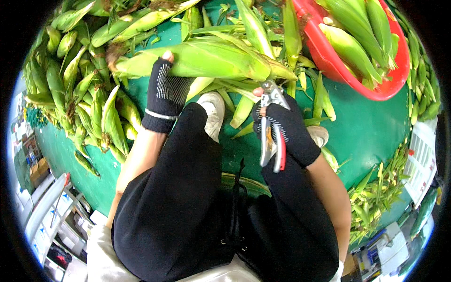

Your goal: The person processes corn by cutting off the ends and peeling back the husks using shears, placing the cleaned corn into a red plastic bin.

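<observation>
My left hand (pixel 167 89), in a black fingerless glove with white dots, is closed around an ear of corn (pixel 211 60) in its green husk. The ear lies sideways, its brown silk end to the left and its stalk end to the right. My right hand (pixel 291 124), gloved the same way, grips a pair of pruning shears (pixel 273 127) with red-and-white handles. The shears' metal head is just below the stalk end of the ear; whether they touch I cannot tell. Husk leaves (pixel 243 111) lie on the green floor beneath.
A large heap of unhusked corn (pixel 70 89) spreads at the left. At the upper right stands a red basin (pixel 345 77) with several ears in it. More corn (pixel 425 80) is piled beyond it, and husk scraps (pixel 376 202) lie at the lower right. My white shoes (pixel 213 113) are between the hands.
</observation>
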The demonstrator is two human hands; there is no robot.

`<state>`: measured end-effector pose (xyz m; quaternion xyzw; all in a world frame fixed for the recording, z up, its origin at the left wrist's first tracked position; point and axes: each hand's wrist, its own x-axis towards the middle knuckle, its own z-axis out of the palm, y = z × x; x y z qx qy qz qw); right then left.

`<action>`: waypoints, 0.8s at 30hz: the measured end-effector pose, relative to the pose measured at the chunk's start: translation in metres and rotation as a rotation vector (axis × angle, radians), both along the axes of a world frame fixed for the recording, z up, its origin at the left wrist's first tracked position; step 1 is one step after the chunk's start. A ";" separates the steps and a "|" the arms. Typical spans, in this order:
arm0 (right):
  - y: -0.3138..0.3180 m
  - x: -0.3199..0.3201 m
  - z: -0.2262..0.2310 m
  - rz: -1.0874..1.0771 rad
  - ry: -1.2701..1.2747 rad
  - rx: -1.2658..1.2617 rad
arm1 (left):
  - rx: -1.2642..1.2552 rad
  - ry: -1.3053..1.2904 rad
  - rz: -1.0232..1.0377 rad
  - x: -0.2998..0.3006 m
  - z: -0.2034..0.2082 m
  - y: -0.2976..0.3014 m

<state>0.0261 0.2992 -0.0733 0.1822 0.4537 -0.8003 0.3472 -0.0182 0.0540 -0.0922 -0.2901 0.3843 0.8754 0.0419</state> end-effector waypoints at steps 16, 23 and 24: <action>-0.016 -0.009 -0.007 0.345 0.577 0.588 | 0.360 0.067 -0.301 -0.030 -0.034 -0.001; -0.033 -0.005 -0.041 0.261 0.798 0.790 | 0.148 0.080 -0.507 -0.023 -0.090 -0.060; -0.030 -0.007 -0.025 0.161 0.866 0.761 | 0.112 0.088 -0.499 -0.028 -0.085 -0.065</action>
